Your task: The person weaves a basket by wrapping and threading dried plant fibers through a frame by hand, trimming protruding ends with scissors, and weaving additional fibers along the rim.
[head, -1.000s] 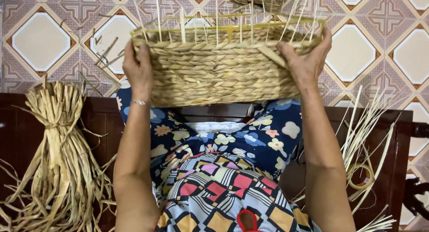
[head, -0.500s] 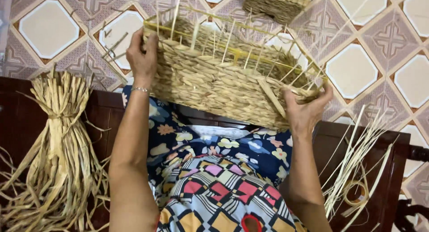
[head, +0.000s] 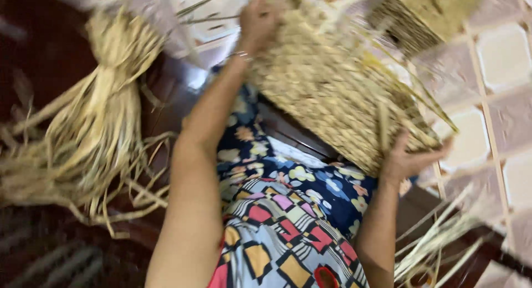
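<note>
Left hand [head: 257, 19] grips the woven basket [head: 332, 94] at its upper end, right hand [head: 407, 160] cups its lower corner, the basket tilted above the patterned lap [head: 288, 221]. With only those end grips, I'd judge it could slip, loose strands snagging on the second basket [head: 426, 16] just beyond it.

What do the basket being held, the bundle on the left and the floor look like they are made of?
Basket: woven dried grass or straw, matte tan, with plaited rows and loose stalk ends; both hands, left hand and right hand, grip it.
Bundle: the same pale dry fibre, unwoven, tied near its top.
Floor: probably glazed ceramic tile, with a patterned surface and grout lines, though blurred.
</note>
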